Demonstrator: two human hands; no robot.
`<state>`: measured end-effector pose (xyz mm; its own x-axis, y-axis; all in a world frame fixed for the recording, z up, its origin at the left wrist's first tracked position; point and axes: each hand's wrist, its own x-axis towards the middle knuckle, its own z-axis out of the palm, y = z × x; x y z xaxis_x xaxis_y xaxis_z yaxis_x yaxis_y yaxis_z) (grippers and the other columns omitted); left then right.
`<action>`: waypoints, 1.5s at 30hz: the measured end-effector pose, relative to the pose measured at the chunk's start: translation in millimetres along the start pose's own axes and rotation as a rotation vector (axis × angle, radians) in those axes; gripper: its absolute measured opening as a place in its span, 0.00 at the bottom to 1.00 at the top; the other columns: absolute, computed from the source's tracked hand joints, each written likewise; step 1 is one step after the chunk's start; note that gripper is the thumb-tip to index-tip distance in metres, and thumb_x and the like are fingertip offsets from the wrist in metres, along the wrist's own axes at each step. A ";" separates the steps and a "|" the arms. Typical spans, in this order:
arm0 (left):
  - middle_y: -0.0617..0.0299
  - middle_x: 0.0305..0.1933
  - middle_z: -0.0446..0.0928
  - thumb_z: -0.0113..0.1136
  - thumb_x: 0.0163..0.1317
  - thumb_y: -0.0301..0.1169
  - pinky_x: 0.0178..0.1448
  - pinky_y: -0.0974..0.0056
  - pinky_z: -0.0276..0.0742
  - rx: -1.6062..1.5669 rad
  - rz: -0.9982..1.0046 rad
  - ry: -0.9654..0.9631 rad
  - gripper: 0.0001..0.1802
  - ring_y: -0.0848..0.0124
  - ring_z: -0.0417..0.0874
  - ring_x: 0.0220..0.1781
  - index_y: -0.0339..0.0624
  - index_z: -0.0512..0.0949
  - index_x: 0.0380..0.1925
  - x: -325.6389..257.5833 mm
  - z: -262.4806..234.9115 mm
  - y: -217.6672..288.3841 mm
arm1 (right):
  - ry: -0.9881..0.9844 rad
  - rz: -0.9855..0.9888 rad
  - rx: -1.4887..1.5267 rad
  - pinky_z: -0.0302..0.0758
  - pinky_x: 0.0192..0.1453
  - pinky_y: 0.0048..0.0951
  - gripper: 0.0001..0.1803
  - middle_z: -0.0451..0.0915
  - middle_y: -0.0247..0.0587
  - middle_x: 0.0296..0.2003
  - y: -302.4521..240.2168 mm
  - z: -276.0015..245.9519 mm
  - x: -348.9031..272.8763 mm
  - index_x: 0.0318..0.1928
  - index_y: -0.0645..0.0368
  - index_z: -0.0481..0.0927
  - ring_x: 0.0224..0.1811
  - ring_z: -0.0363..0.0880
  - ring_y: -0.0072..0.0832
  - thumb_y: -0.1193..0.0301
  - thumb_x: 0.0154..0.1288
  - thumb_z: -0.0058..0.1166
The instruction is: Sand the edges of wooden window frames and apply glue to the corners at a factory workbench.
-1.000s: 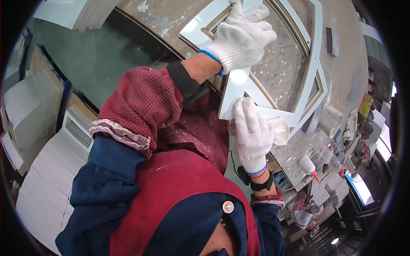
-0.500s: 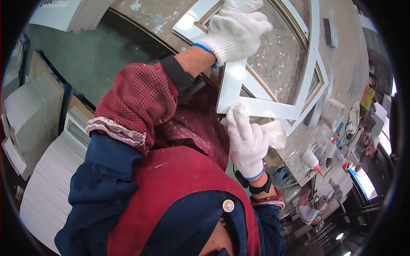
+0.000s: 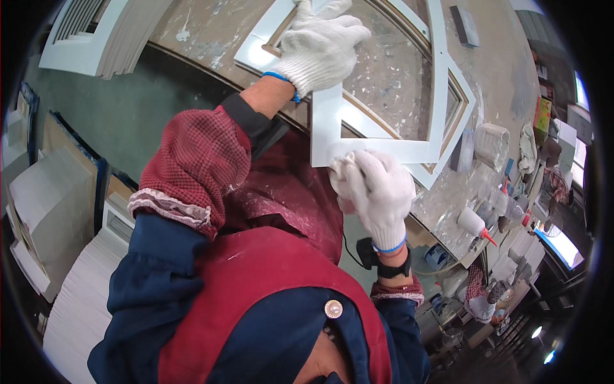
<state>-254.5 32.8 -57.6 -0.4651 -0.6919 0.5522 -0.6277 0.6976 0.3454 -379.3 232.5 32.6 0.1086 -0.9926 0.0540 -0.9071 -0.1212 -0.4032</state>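
Note:
A white frame [image 3: 437, 96] with a large opening lies on the worktable, crosswise on a second white frame [image 3: 469, 97] set at another angle. My left hand [image 3: 320, 51], in a white knit glove, rests across the upper frame's near side, fingers spread and partly cut off by the picture's top edge. At the near corner is my gloved right hand [image 3: 377, 192], its fingers bent together against the frame's edge. What those fingers hold, if anything, is hidden.
A grey block [image 3: 465, 27] lies on the paint-spotted worktable [image 3: 495, 77]. To the right are a white bottle with a red nozzle [image 3: 473, 223] and a clear container [image 3: 492, 146]. White panels [image 3: 89, 301] are stacked at left. A person [image 3: 480, 297] sits farther off at lower right.
My right hand's fingers have curled in at the frame's corner, and the pale thing beside that hand no longer shows. My left hand stays on the frame. The view has shifted slightly.

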 end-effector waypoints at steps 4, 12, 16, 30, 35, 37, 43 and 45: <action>0.59 0.46 0.79 0.56 0.54 0.27 0.67 0.40 0.60 -0.129 -0.028 0.022 0.14 0.55 0.74 0.59 0.52 0.82 0.40 4.0 -12.9 14.3 | -0.027 0.002 -0.123 0.76 0.34 0.39 0.08 0.82 0.41 0.33 -4.5 17.4 15.5 0.39 0.51 0.83 0.31 0.82 0.39 0.70 0.57 0.60; 0.74 0.50 0.82 0.54 0.59 0.28 0.72 0.32 0.51 0.018 0.031 -0.030 0.15 0.66 0.72 0.67 0.54 0.82 0.45 -4.3 4.4 -7.8 | -0.206 0.357 0.338 0.74 0.31 0.43 0.06 0.73 0.38 0.22 -11.3 25.9 12.7 0.27 0.48 0.79 0.25 0.80 0.40 0.64 0.58 0.56; 0.73 0.52 0.81 0.55 0.60 0.30 0.73 0.33 0.52 0.014 0.003 -0.105 0.14 0.66 0.70 0.69 0.54 0.82 0.46 0.7 -2.1 0.1 | -0.447 0.044 -0.137 0.77 0.37 0.38 0.04 0.82 0.40 0.33 7.2 16.1 -52.0 0.30 0.52 0.81 0.34 0.83 0.40 0.68 0.56 0.56; 0.72 0.58 0.80 0.55 0.62 0.28 0.77 0.34 0.45 0.032 -0.023 -0.194 0.17 0.63 0.65 0.75 0.57 0.82 0.49 1.5 -3.1 0.8 | 0.102 0.348 -0.215 0.78 0.42 0.40 0.08 0.80 0.51 0.35 109.6 -39.9 -2.2 0.41 0.60 0.81 0.37 0.81 0.47 0.69 0.66 0.55; 0.72 0.58 0.81 0.55 0.62 0.28 0.76 0.35 0.46 0.020 -0.009 -0.218 0.17 0.63 0.66 0.75 0.57 0.82 0.49 1.9 -10.4 4.9 | 0.012 0.388 -0.319 0.77 0.40 0.42 0.08 0.78 0.49 0.32 111.3 -31.2 6.2 0.39 0.57 0.81 0.36 0.81 0.47 0.67 0.67 0.55; 0.47 0.45 0.76 0.59 0.46 0.22 0.62 0.45 0.69 -0.214 -0.072 0.033 0.14 0.45 0.73 0.56 0.49 0.82 0.35 11.1 -23.8 20.5 | 0.014 0.375 -0.343 0.77 0.40 0.42 0.07 0.79 0.49 0.33 113.8 -30.1 7.1 0.39 0.56 0.81 0.36 0.81 0.48 0.67 0.66 0.55; 0.72 0.58 0.81 0.55 0.62 0.28 0.77 0.35 0.45 0.036 0.013 -0.154 0.17 0.63 0.66 0.75 0.56 0.82 0.49 1.0 -4.7 -1.9 | -0.017 0.297 -0.314 0.78 0.38 0.43 0.07 0.80 0.51 0.33 115.6 -36.9 -6.2 0.40 0.56 0.80 0.34 0.82 0.48 0.68 0.66 0.55; 0.71 0.58 0.81 0.55 0.62 0.28 0.77 0.35 0.45 0.026 0.002 -0.146 0.17 0.63 0.66 0.75 0.56 0.82 0.49 -2.2 -1.4 -4.8 | -0.063 0.299 -0.323 0.78 0.38 0.44 0.07 0.80 0.51 0.33 115.2 -40.2 -10.6 0.41 0.56 0.80 0.33 0.82 0.49 0.68 0.66 0.55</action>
<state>-249.6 31.2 -59.4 -0.5510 -0.7113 0.4363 -0.6419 0.6954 0.3231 -501.3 229.2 22.4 -0.1625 -0.9834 -0.0813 -0.9818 0.1694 -0.0859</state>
